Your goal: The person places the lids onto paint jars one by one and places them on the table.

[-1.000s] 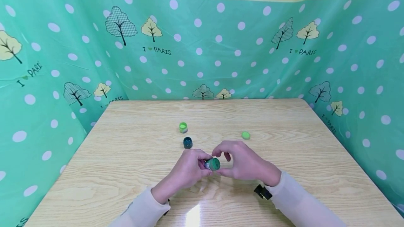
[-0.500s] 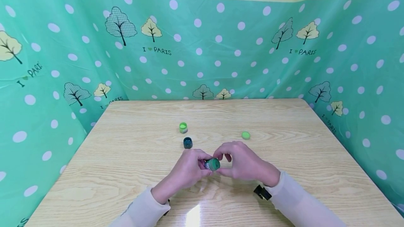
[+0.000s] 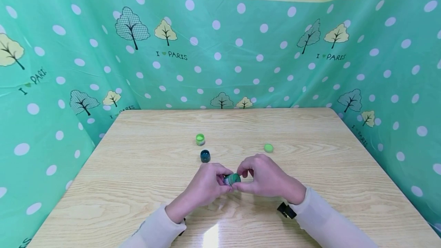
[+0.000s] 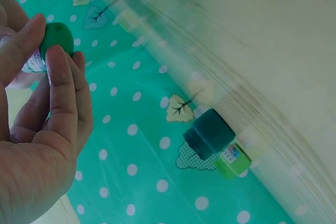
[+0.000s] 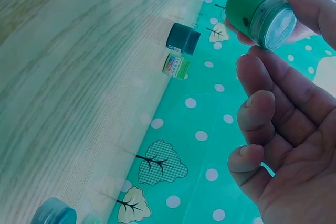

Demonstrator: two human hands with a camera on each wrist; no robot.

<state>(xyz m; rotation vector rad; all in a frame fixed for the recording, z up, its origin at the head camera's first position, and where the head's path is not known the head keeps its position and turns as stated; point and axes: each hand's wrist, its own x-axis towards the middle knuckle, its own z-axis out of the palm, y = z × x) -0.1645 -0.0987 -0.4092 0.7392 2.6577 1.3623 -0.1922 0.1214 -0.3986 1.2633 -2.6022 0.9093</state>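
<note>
The left hand pinched a green jar, tilted, between thumb and fingers. At the jar's three o'clock, the right hand pinched its end with thumb and fingertip. At ten o'clock — near the left hand — an open dark teal jar stood on the wooden table; toward eleven, an open light green jar. At two o'clock lay a light green disc. A dotted curtain hung at twelve.

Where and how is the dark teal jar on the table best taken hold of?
The dark teal jar is probably best pinched across its round wall, below the rim, coming from the left: it stands upright, with the lime jar behind and the left hand in front.
</note>
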